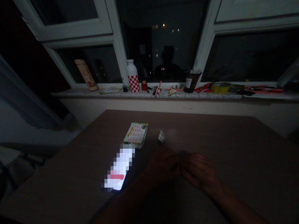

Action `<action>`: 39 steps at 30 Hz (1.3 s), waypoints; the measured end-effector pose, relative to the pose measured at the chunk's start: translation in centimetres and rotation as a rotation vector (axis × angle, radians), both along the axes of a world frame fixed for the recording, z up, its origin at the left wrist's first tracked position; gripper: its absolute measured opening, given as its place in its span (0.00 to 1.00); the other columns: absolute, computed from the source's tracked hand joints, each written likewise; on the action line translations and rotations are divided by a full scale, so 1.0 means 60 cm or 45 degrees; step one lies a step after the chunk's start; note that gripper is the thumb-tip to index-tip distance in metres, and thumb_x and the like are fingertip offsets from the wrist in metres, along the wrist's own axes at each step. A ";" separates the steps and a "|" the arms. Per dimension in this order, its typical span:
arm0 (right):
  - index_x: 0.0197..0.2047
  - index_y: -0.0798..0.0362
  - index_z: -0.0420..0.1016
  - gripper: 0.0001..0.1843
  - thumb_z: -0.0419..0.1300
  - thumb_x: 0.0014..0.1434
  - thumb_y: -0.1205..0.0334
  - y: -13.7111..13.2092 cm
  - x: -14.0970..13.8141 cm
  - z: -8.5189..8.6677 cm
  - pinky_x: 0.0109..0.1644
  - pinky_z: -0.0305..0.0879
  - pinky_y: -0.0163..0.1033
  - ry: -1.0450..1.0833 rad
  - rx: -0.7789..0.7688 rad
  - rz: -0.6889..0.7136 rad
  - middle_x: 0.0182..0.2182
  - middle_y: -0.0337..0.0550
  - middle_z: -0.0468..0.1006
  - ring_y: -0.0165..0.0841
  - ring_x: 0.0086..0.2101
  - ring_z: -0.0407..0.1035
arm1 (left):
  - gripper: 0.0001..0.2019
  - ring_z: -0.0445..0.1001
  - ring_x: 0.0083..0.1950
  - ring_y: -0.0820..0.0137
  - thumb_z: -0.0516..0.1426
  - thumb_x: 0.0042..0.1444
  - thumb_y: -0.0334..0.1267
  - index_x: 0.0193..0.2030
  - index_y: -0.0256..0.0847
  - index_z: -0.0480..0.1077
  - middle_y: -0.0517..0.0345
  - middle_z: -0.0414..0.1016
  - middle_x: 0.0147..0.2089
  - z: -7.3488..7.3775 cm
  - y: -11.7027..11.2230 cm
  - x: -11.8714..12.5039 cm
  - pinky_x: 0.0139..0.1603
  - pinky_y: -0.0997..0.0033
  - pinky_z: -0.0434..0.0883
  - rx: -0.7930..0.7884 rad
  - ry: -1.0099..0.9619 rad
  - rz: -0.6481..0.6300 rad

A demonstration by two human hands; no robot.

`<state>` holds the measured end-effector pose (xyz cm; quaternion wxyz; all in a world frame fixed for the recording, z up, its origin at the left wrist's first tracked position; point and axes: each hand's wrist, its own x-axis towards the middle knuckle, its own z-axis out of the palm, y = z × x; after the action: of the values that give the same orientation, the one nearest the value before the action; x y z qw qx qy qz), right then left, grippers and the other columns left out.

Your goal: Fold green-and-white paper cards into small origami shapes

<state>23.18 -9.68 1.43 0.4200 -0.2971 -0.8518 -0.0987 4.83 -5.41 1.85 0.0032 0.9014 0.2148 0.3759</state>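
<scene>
Reaches both bare forearms in from the lower edge, slanted toward each other over a dim, brown wood-grained table (233, 133). Holds the left hand (163, 163) low with its back upward, fingers bent and pointing to the right. Angles the right hand (199, 168) in from the other side, back likewise upward, fingers sloping down to the left. Joins the two hands at the fingertips, or very nearly so. Cannot tell, through dark and blur, whether pinching something small there or merely touching. Has a small, pointed piece of folded, pale printed paper (161, 137) on the table just beyond the left hand. Has also, farther left, a flat stack of white, green-edged printed cards (136, 133), and nearer the body, beside the left forearm, a slim rectangular phone with a bright white screen (121, 168).
</scene>
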 end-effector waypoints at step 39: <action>0.34 0.50 0.73 0.05 0.61 0.53 0.69 -0.005 -0.004 0.007 0.35 0.71 0.40 0.316 -0.293 -0.139 0.28 0.41 0.79 0.35 0.30 0.74 | 0.09 0.69 0.37 0.70 0.51 0.61 0.37 0.37 0.39 0.71 0.56 0.72 0.34 -0.001 -0.014 -0.014 0.40 0.70 0.66 -0.333 0.043 0.010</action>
<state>22.93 -10.00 1.85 0.4793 -0.3988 -0.7817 0.0144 4.01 -6.22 1.82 0.1156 0.8987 0.2655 0.3293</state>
